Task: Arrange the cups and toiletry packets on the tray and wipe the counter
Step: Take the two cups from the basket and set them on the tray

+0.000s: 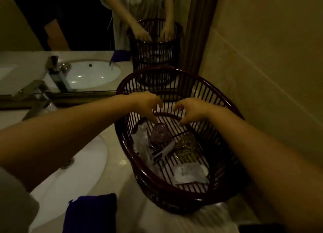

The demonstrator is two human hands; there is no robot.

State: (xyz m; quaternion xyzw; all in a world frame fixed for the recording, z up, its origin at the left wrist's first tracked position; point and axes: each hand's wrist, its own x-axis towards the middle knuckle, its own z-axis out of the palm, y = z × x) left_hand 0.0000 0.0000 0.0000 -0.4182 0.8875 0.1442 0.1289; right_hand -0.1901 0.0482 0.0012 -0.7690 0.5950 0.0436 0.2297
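A dark slatted oval basket tray (157,69) stands on the pale counter (120,164) against the mirror. On its floor lie a purple glass cup (160,134) and a yellow-green glass cup (186,149), both on their sides. Beside them are a clear plastic packet (141,143), a long thin white packet (164,151) and a flat white packet (190,173). My left hand (148,104) and my right hand (191,108) hover over the far part of the tray, fingers curled and apart, nothing visibly held. The left thumb points down just above the purple cup.
A folded blue cloth (90,213) lies on the counter at the near edge. The white sink basin (70,171) is to the left, with a metal faucet (35,93) behind it. The mirror (70,23) reflects the scene. A tiled wall (262,58) closes the right side.
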